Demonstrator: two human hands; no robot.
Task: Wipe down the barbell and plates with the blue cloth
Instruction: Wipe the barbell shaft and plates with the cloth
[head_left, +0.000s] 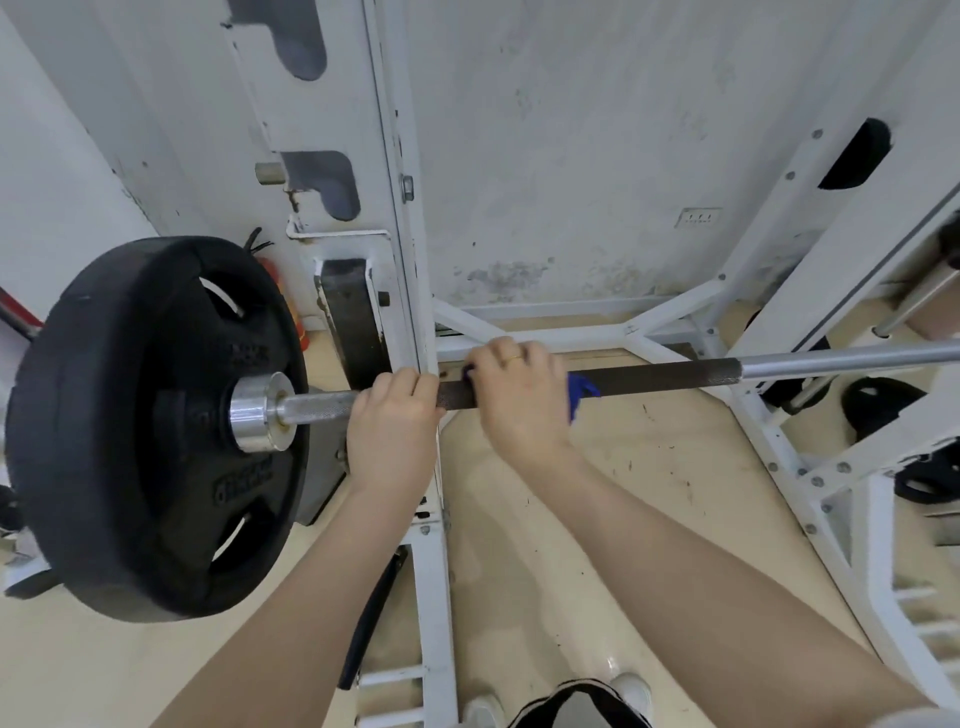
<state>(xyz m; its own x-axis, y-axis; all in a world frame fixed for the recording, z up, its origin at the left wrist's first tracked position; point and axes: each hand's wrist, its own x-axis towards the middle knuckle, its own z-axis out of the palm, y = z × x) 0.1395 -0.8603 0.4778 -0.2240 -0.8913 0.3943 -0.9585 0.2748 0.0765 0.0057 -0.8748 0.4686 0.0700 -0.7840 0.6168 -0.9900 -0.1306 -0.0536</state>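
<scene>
The barbell (665, 375) runs left to right across the view, resting in a white rack. A large black plate (130, 415) sits on its left sleeve behind a silver collar (257, 413). My left hand (392, 426) grips the bar just right of the collar. My right hand (519, 395) is wrapped round the dark knurled part of the bar with the blue cloth (579, 392) under it; a corner of the cloth sticks out on the right side of the hand.
The white rack upright (384, 208) stands right behind my left hand. White base bars (670, 332) cross the wooden floor. More black plates (878, 405) lie on the floor at right. A red object (298, 322) stands behind the plate.
</scene>
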